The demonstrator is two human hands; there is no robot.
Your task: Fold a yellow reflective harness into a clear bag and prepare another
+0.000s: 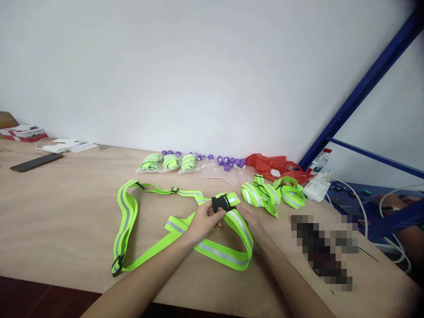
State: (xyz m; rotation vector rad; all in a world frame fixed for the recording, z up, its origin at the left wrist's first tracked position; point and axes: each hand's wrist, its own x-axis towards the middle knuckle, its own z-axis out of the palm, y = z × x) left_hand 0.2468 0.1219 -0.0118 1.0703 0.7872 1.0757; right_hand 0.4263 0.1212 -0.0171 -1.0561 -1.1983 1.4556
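Observation:
A lime-green reflective strap harness (pixel 225 256) with a silver stripe lies looped over the table in front of me. Its black plastic buckle (pixel 219 203) is raised between my hands. My left hand (pixel 207 221) pinches the buckle, thumb along its lower edge. At the buckle's right end my right hand (pixel 247 217) is closed on the green strap, its fingertips mostly hidden behind the webbing. A black slider (pixel 117 265) sits at the harness's lower left corner, and a smaller one (pixel 174 190) is on the far strap.
Bagged green straps (pixel 150 162) stand near the wall beside several purple pieces (pixel 228 162). Loose green straps (pixel 261 194) lie right of my hands, before a red plastic bag (pixel 271 165). A white charger (pixel 317 187), a bottle (pixel 320 162) and a blue metal frame (pixel 361 84) are at the right.

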